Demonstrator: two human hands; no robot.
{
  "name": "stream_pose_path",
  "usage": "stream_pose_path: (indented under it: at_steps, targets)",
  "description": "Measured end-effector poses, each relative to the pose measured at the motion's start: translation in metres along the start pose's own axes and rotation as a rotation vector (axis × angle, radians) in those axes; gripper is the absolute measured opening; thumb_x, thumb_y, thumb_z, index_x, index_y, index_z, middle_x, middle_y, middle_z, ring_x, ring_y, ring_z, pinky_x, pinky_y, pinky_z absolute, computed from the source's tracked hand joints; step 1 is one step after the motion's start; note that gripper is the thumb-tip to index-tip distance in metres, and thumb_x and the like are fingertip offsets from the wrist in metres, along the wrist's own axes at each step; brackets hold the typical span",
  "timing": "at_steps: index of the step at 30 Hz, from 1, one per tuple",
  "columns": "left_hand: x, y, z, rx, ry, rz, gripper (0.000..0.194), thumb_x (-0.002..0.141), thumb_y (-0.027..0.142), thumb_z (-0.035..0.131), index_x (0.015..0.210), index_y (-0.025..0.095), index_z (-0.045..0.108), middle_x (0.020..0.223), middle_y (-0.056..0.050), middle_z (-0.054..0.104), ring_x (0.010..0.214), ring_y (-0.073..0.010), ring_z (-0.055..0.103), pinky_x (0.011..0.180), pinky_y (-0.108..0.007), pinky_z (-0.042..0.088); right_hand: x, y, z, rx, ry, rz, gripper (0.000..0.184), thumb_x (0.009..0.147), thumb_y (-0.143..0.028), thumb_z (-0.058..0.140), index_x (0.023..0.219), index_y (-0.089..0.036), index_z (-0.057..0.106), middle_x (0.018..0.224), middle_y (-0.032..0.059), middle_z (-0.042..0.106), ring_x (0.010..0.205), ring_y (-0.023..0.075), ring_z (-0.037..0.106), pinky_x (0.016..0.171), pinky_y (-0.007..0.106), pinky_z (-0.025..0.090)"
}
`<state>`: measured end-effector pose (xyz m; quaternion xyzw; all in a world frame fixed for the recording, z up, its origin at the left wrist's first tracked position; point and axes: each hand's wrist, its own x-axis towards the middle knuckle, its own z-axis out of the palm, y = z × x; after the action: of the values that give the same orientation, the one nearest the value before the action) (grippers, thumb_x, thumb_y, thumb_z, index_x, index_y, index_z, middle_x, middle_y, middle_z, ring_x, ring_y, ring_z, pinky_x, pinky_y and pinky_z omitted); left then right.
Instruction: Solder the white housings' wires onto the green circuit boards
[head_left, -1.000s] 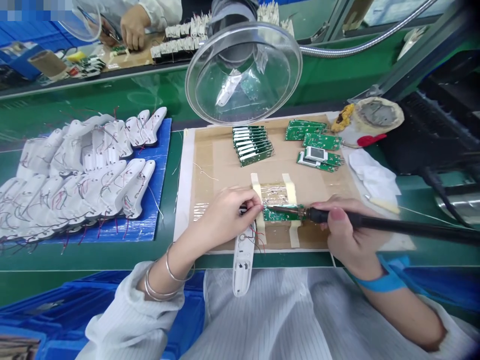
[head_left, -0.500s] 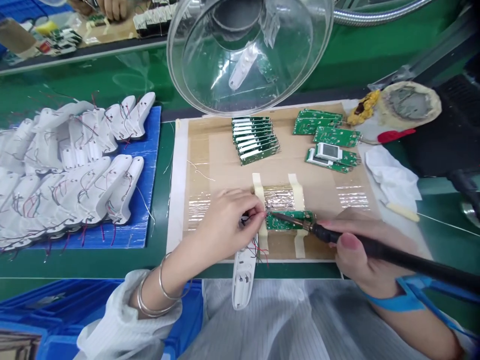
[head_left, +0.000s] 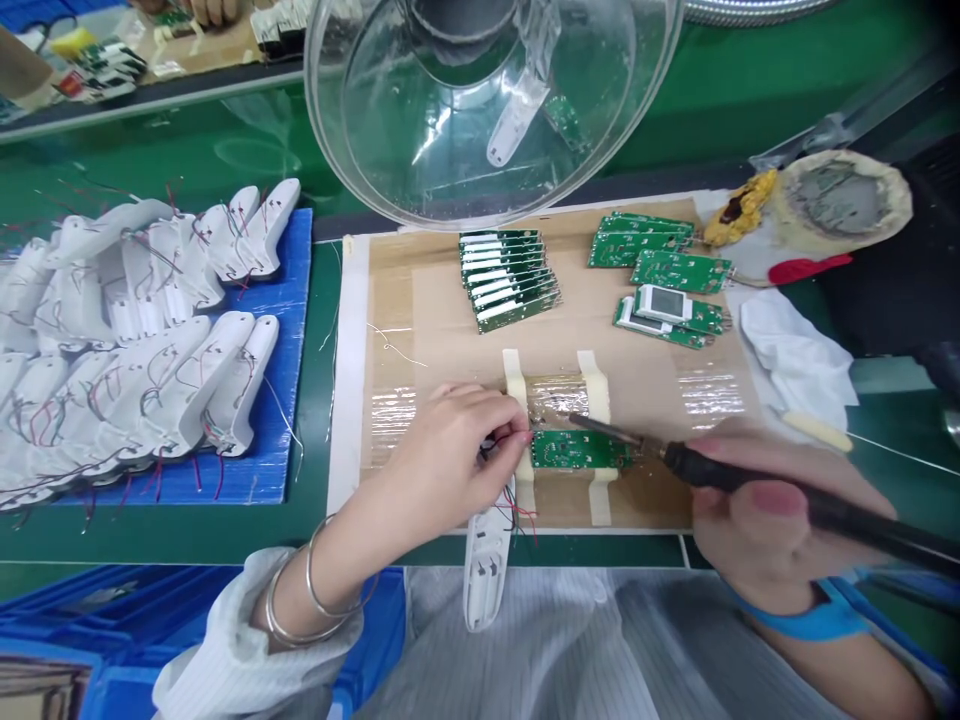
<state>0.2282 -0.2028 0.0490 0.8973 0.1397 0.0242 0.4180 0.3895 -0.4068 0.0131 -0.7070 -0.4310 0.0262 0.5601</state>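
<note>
In the head view, my left hand is pinched closed at the left end of a green circuit board. A thin red wire just shows at its fingertips. Below that hand lies a white plastic housing, with loose red and dark wires at its upper end; the rest is hidden under the hand. My right hand, slightly blurred, is wrapped round the black handle of a soldering iron. The iron's tip points left, over the taped patch just above the board.
White housings with wires crowd a blue sheet at left. Stacked circuit boards and more boards lie on the cardboard. A clear round hood hangs above. At right are a round pot and white cloth. Another person's hand shows far back.
My right hand has moved right with the soldering iron, and its tip has lifted away from the board's left end. My left hand keeps its pinch there. The view has shifted slightly.
</note>
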Motion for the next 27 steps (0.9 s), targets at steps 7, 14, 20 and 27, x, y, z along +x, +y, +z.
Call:
stream_pose_path:
  at_steps: [7,14,20,27]
  targets:
    - [0.002,-0.001,0.002,0.018,0.013,0.009,0.012,0.093,0.015,0.058,0.082,0.017,0.062,0.072,0.003,0.059,0.073,-0.0116,0.054,0.078,-0.03,0.04,0.006,-0.005,0.018,-0.099,-0.329,-0.063,0.05,0.083,-0.016,0.075,0.129,-0.031,0.059,0.115,-0.0023,0.075,0.094,0.0159,0.076,0.084,0.027,0.065]
    - [-0.038,-0.001,0.003,-0.017,0.366,0.109,0.026,0.095,0.008,0.057,0.117,0.017,0.067,0.102,-0.005,0.067,0.095,-0.0131,0.06,0.084,-0.028,0.049,0.006,0.001,0.022,-0.264,-0.378,-0.258,0.061,0.083,-0.02,0.076,0.14,-0.027,0.055,0.124,-0.0013,0.072,0.098,0.0155,0.075,0.091,0.024,0.064]
    - [-0.074,0.008,0.007,-0.106,0.265,0.093,0.033,0.091,0.01,0.066,0.122,0.022,0.067,0.102,-0.004,0.068,0.095,-0.0132,0.062,0.084,-0.029,0.051,0.006,-0.002,0.027,-0.179,-0.375,-0.159,0.055,0.087,-0.02,0.071,0.138,-0.033,0.055,0.126,-0.0025,0.071,0.101,0.0171,0.075,0.09,0.029,0.065]
    - [-0.06,0.011,0.02,0.133,0.33,0.262,0.021,0.097,0.011,0.059,0.114,0.019,0.067,0.101,-0.006,0.067,0.094,-0.0147,0.061,0.083,-0.033,0.05,0.008,-0.014,0.026,-0.138,-0.293,-0.218,0.065,0.083,-0.015,0.075,0.14,-0.036,0.052,0.121,-0.0023,0.073,0.101,0.0177,0.075,0.085,0.03,0.067]
